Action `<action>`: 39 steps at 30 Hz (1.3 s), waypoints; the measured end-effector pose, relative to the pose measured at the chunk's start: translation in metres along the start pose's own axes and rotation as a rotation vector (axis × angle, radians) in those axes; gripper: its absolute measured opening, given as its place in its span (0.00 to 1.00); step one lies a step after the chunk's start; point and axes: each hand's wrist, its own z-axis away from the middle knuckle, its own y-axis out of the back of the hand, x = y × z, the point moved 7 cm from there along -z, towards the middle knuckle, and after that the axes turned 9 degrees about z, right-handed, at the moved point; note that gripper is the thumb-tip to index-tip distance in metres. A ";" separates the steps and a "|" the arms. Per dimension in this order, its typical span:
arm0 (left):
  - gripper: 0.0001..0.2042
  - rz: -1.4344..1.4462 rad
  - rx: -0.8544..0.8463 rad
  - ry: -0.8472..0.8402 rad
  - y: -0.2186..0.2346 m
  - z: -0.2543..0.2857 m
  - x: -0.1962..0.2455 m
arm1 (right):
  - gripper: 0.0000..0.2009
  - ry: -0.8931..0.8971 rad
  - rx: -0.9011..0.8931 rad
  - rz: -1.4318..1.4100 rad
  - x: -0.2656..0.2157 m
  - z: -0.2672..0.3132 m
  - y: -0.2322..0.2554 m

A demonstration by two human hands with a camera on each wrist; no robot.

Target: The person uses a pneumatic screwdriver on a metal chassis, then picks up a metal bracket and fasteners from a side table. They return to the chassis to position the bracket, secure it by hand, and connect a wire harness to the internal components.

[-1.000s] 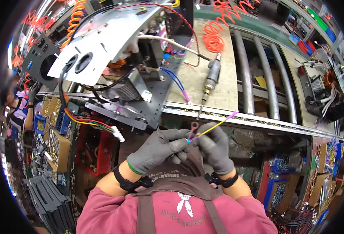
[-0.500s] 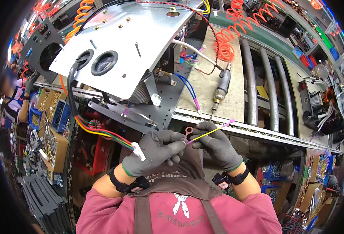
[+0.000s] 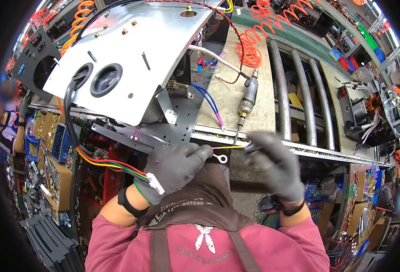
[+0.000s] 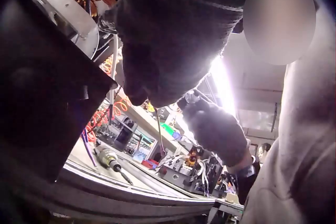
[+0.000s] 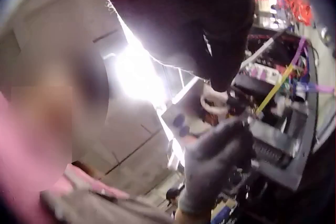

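Note:
In the head view my left hand (image 3: 175,167), in a grey glove, pinches a thin yellow wire (image 3: 229,147) with its thumb and fingertips. A ring terminal (image 3: 222,158) juts out below the wire from the same fingertips. The wire's purple-sleeved end (image 5: 300,50) stretches away from the left hand in the right wrist view. My right hand (image 3: 279,167), gloved too, is motion-blurred just right of the wire; I cannot tell whether it holds anything. A white connector (image 3: 155,183) on coloured wires overlaps the left hand near the wrist.
A metal chassis (image 3: 113,59) with a black cable looms at front left. An air screwdriver (image 3: 247,99) with a coiled orange hose lies on the board (image 3: 209,115). Rollers (image 3: 279,90) and another unit (image 3: 367,109) stand farther right. Part bins (image 3: 61,136) line the left side.
My right hand has moved off to the right, away from the left fingertips. The left hand has turned palm-down, still pinching the wire, and the ring terminal now points right instead of up.

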 end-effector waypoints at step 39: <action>0.11 -0.147 0.082 0.118 -0.009 -0.014 -0.008 | 0.14 0.252 0.240 0.597 0.019 -0.011 -0.058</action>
